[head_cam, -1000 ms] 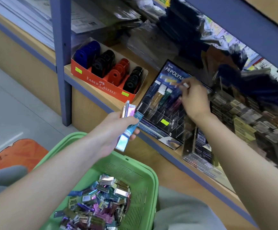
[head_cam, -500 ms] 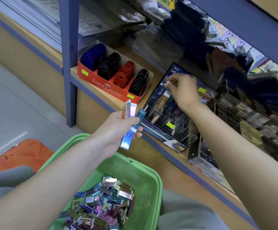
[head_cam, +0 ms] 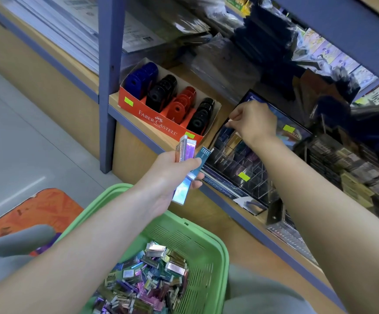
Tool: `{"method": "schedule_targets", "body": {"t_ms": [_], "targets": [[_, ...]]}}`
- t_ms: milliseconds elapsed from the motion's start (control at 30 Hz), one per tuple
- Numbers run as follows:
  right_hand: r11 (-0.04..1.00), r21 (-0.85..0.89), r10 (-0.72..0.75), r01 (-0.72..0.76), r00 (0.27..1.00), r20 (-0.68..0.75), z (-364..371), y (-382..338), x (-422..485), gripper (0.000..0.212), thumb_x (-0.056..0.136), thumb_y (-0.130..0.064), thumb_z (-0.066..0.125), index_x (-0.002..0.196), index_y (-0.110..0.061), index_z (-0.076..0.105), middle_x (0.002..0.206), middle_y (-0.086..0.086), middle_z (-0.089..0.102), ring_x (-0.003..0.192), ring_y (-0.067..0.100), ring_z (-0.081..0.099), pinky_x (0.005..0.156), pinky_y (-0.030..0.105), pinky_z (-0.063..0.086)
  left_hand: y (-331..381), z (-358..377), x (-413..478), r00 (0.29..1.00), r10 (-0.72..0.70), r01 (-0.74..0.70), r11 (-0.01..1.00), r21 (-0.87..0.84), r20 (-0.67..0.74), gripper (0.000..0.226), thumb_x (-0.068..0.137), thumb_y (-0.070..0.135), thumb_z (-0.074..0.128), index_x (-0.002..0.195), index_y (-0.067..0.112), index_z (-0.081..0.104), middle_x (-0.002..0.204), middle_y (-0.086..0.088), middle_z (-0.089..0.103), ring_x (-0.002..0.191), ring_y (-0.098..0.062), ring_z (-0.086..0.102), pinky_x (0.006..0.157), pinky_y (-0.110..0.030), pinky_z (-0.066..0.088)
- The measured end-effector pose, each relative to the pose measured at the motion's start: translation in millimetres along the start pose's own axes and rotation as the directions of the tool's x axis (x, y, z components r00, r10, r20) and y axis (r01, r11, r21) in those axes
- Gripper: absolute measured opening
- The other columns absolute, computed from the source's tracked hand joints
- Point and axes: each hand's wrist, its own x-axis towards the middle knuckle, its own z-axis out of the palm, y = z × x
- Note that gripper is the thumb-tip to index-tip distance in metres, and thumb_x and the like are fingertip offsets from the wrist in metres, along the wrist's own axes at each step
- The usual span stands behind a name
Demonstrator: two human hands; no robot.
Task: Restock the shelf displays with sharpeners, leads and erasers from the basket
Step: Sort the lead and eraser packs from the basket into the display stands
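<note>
Wooden shelving with blue edging point(head_cam: 161, 140) is carrying a red cardboard box point(head_cam: 156, 120) reading FABER-CASTELL, just beside a clear compartmented plastic display point(head_cam: 240, 164). The right hand point(head_cam: 255, 123) is pinching something small and pale over the display's top-left corner. The left hand point(head_cam: 172, 168) is gripping slim shiny lead cases point(head_cam: 187, 148) above a green plastic basket point(head_cam: 220, 250) that is holding many more.

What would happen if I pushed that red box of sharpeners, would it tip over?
Probably not. The red box is low, wide and flat on the shelf, so it would likely slide. It looks like thin cardboard, so its walls may bend. The sharpeners stand loose in rows and might rattle or lean.
</note>
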Motion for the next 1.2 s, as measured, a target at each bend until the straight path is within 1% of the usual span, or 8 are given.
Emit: {"method": "schedule_targets", "body": {"t_ms": [233,367,467,533,633,833,1033,1200], "targets": [[0.996,-0.05,-0.069,0.069,0.998,-0.009,-2.6,-3.5,-9.1,0.025,0.095,-0.02,0.055,0.117,-0.012,0.063,0.112,0.009,0.067,0.104,0.027,0.061,0.082,0.034,0.047,5.1,-3.5,2.4,0.999,-0.041,0.041,0.998,-0.052,0.002,0.008,0.093,0.005,0.053,0.1,0.008,0.053,0.097,-0.015,0.064,0.064,-0.014,0.061,0.058,-0.022,0.055],[0.978,0.172,-0.102,0.12,0.989,-0.109,-9.8,-10.9,-35.7,0.025,0.098,-0.023,0.049,0.118,-0.014,0.061,0.109,0.001,0.065,0.096,0.011,0.059,0.075,0.018,0.04,3.9,-5.4,2.2,1.0,-0.024,0.024,0.999,0.029,0.0,0.005,0.093,0.008,0.056,0.097,0.012,0.055,0.09,-0.013,0.066,0.063,-0.013,0.06,0.063,-0.022,0.054],[0.901,0.413,-0.141,0.131,0.99,-0.005,-19.7,-21.2,-66.7,0.02,0.098,-0.025,0.049,0.111,-0.019,0.063,0.091,-0.015,0.06,0.079,-0.009,0.052,0.067,0.001,0.036,3.5,-5.0,-0.5,0.999,0.002,-0.005,0.997,0.077,0.033,0.003,0.092,0.013,0.06,0.094,0.015,0.062,0.082,-0.008,0.064,0.053,-0.005,0.058,0.052,-0.016,0.051],[0.859,0.5,-0.203,0.112,0.97,0.131,-23.9,-25.4,-86.2,0.019,0.096,-0.026,0.054,0.111,-0.02,0.064,0.088,-0.02,0.059,0.082,-0.003,0.057,0.07,0.005,0.041,2.9,-5.0,-1.5,0.999,0.021,-0.025,0.994,0.106,0.043,0.009,0.089,0.016,0.064,0.097,0.012,0.065,0.075,-0.005,0.063,0.046,-0.002,0.055,0.049,-0.016,0.048],[0.825,0.562,-0.263,0.061,0.921,0.286,-27.6,-25.1,-104.4,0.011,0.091,-0.027,0.061,0.099,-0.026,0.07,0.085,-0.007,0.069,0.081,0.017,0.064,0.076,0.029,0.054,1.3,-4.7,-1.6,0.998,0.056,-0.058,0.99,0.132,0.019,0.01,0.085,0.017,0.069,0.093,0.011,0.067,0.074,-0.003,0.063,0.048,-0.002,0.055,0.048,-0.016,0.046],[0.8,0.599,-0.298,-0.039,0.841,0.452,-34.9,-16.4,-122.8,0.007,0.084,-0.023,0.071,0.089,-0.026,0.067,0.075,-0.008,0.067,0.065,-0.003,0.057,0.066,0.013,0.048,-0.3,-1.0,-6.0,0.998,0.065,-0.066,0.989,0.133,0.012,0.012,0.085,0.021,0.069,0.088,0.01,0.066,0.064,-0.002,0.055,0.049,-0.007,0.049,0.048,-0.017,0.045],[0.671,0.709,-0.143,-0.216,0.901,0.409,-42.5,0.4,-118.1,0.017,0.088,-0.006,0.063,0.098,-0.012,0.05,0.095,0.008,0.069,0.082,0.014,0.07,0.073,0.025,0.058,2.0,2.2,-5.8,0.999,-0.019,0.016,0.993,0.119,0.028,0.026,0.091,0.025,0.062,0.105,0.004,0.062,0.077,-0.005,0.059,0.055,-0.011,0.05,0.051,-0.019,0.047],[0.723,0.674,0.139,-0.15,0.988,0.071,-35.5,31.0,-83.7,0.014,0.091,-0.013,0.062,0.1,-0.015,0.051,0.1,0.0,0.064,0.095,0.02,0.066,0.081,0.028,0.057,3.0,2.7,-5.7,0.996,-0.065,0.064,0.997,0.034,0.058,0.02,0.095,0.008,0.049,0.11,0.001,0.059,0.086,-0.009,0.059,0.058,-0.011,0.052,0.047,-0.019,0.046]]}}
